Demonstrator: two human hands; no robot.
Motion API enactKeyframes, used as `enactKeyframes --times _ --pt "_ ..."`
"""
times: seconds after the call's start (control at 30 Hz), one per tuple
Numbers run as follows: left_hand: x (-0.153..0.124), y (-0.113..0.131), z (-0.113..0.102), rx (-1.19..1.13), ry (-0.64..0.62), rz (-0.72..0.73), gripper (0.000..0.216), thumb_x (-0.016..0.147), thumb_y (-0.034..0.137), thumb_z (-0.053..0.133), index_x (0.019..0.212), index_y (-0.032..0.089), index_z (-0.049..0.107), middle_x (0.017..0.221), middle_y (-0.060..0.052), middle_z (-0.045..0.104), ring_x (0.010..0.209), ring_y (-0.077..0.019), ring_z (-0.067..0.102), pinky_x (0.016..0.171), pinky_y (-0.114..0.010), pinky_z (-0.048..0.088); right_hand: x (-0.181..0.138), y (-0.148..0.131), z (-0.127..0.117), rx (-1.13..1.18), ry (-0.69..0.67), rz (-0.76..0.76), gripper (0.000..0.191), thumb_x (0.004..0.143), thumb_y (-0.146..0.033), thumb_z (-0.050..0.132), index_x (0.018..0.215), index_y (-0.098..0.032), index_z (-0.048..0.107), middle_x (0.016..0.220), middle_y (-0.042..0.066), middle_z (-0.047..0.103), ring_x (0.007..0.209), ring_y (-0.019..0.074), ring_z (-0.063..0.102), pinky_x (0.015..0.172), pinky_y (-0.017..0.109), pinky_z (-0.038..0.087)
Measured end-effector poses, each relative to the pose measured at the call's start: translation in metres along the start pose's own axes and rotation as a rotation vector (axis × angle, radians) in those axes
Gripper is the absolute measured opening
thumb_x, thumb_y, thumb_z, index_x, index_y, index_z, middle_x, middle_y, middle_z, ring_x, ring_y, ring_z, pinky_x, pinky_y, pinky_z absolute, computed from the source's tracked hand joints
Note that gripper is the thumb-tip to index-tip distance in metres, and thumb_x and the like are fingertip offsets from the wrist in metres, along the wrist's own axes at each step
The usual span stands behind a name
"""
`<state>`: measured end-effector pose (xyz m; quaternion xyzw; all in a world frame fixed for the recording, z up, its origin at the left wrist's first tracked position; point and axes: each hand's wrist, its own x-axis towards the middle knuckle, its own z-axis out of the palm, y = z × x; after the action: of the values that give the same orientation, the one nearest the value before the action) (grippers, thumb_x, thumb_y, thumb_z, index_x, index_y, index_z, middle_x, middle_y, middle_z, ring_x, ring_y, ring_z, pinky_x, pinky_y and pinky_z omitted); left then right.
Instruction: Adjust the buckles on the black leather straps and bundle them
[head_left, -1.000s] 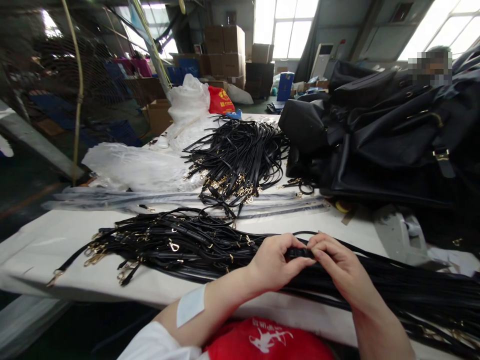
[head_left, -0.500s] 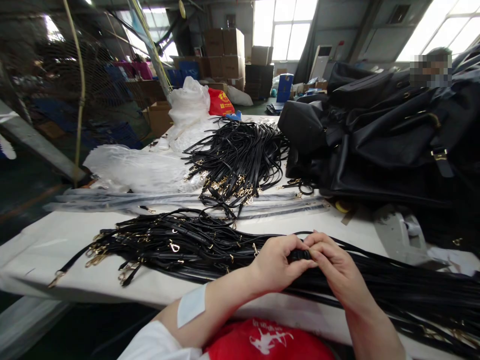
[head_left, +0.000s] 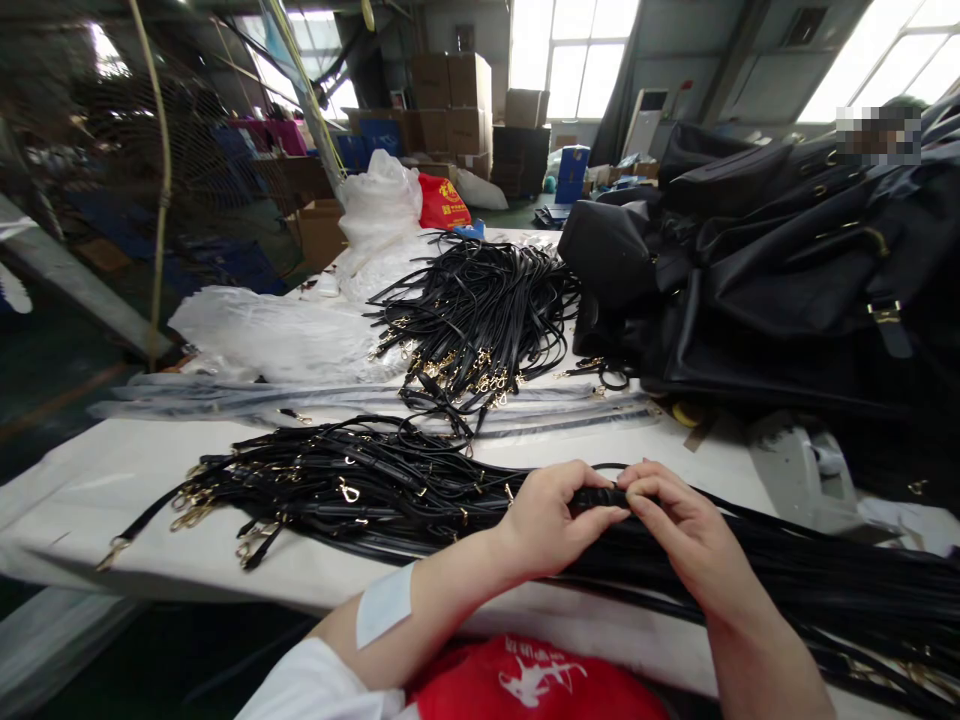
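Observation:
My left hand (head_left: pixel 551 520) and my right hand (head_left: pixel 679 535) meet over a heap of black straps (head_left: pixel 360 490) with gold clasps on the white table (head_left: pixel 112 480). Both pinch the same black strap (head_left: pixel 600 498) between thumb and fingers, fingertips almost touching. More straps (head_left: pixel 840 580) run off to the right under my right wrist. A white patch sits on my left forearm.
A second bundle of black straps (head_left: pixel 480 310) lies further back. Black bags (head_left: pixel 765 260) are piled at the right. Clear and white plastic sheets (head_left: pixel 277 335) lie at the left, cardboard boxes (head_left: pixel 450 110) behind. Another person is partly seen at the far right. Red cloth (head_left: pixel 532 680) is in my lap.
Both hands have stayed on the strap, shifting slightly upward and working it between the fingers. The piles have not moved.

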<state>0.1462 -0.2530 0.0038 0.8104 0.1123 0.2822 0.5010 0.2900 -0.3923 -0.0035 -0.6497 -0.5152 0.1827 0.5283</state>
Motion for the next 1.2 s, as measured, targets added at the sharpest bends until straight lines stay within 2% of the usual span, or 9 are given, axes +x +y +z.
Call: enactKeyframes --times 0.23,0.4,0.53,0.67,0.87,0.93,0.97,1.07,1.2 --pt "-0.001 -0.002 0.001 -0.007 0.022 0.026 0.024 0.083 0.036 0.073 0.093 0.014 0.072 0.081 -0.005 0.074 0.068 -0.0156 0.064 0.065 -0.025 0.047 0.001 0.006 0.010 0.044 0.014 -0.010 0.016 0.098 -0.029 0.055 0.086 -0.024 0.064 0.102 0.005 0.062 0.102 0.0210 0.057 0.096 0.034 0.043" --pt "-0.002 -0.007 0.001 0.040 -0.026 0.022 0.026 0.082 0.040 0.074 0.092 0.016 0.072 0.080 -0.005 0.074 0.067 -0.0155 0.063 0.066 -0.025 0.048 0.003 0.007 0.013 0.020 -0.001 -0.013 0.018 0.098 -0.030 0.055 0.085 -0.023 0.065 0.101 0.005 0.063 0.100 0.0225 0.058 0.111 0.045 0.031" --pt "0.000 -0.009 0.003 0.085 -0.055 0.009 0.025 0.082 0.040 0.075 0.094 0.018 0.073 0.081 -0.004 0.074 0.068 -0.0152 0.063 0.068 -0.025 0.049 0.000 0.007 0.020 0.047 0.071 -0.038 0.018 0.098 -0.028 0.055 0.084 -0.024 0.065 0.101 0.006 0.061 0.101 0.0222 0.057 0.098 0.039 0.043" --pt "0.002 -0.009 0.003 0.111 -0.067 0.020 0.028 0.084 0.042 0.073 0.097 0.017 0.073 0.079 -0.003 0.073 0.066 -0.0149 0.062 0.066 -0.025 0.048 -0.001 0.007 0.024 0.063 0.126 -0.065 0.017 0.098 -0.025 0.054 0.086 -0.025 0.066 0.103 0.005 0.060 0.105 0.0213 0.056 0.092 0.033 0.046" --pt "0.001 -0.004 -0.005 0.162 -0.179 0.037 0.023 0.089 0.038 0.064 0.102 0.018 0.064 0.088 -0.005 0.071 0.075 -0.0185 0.063 0.071 -0.029 0.049 0.002 -0.002 0.012 -0.074 -0.022 -0.060 0.013 0.098 -0.025 0.053 0.090 -0.025 0.063 0.103 0.005 0.063 0.100 0.0200 0.061 0.088 0.033 0.048" --pt "0.001 0.000 -0.010 0.128 -0.214 0.041 0.026 0.091 0.034 0.057 0.111 0.018 0.056 0.098 -0.008 0.068 0.083 -0.0196 0.063 0.076 -0.031 0.050 0.002 -0.007 0.007 -0.163 -0.047 -0.074 0.008 0.096 -0.028 0.057 0.102 -0.025 0.061 0.110 0.006 0.065 0.107 0.0223 0.061 0.097 0.038 0.047" --pt "0.001 0.002 -0.012 0.104 -0.219 0.040 0.026 0.092 0.032 0.054 0.113 0.017 0.051 0.100 -0.008 0.066 0.085 -0.0194 0.062 0.077 -0.032 0.050 0.002 -0.008 0.005 -0.226 -0.062 -0.096 0.018 0.093 -0.029 0.061 0.111 -0.026 0.059 0.114 0.006 0.066 0.110 0.0239 0.061 0.104 0.043 0.044" --pt "0.002 0.007 -0.015 0.069 -0.214 0.021 0.018 0.090 0.028 0.052 0.103 0.019 0.045 0.091 -0.005 0.061 0.078 -0.0167 0.056 0.071 -0.029 0.048 0.002 -0.009 0.005 -0.432 -0.099 -0.205 0.044 0.087 -0.026 0.068 0.128 -0.028 0.054 0.117 0.005 0.070 0.109 0.0250 0.065 0.117 0.054 0.031" --pt "0.005 0.009 -0.014 0.185 -0.223 0.008 0.019 0.087 0.030 0.060 0.078 0.021 0.045 0.070 0.002 0.052 0.062 -0.0132 0.046 0.059 -0.026 0.037 0.004 -0.003 0.011 -0.529 -0.016 -0.314 0.027 0.089 -0.019 0.064 0.115 -0.028 0.062 0.096 0.001 0.076 0.086 0.0204 0.071 0.111 0.054 0.039"
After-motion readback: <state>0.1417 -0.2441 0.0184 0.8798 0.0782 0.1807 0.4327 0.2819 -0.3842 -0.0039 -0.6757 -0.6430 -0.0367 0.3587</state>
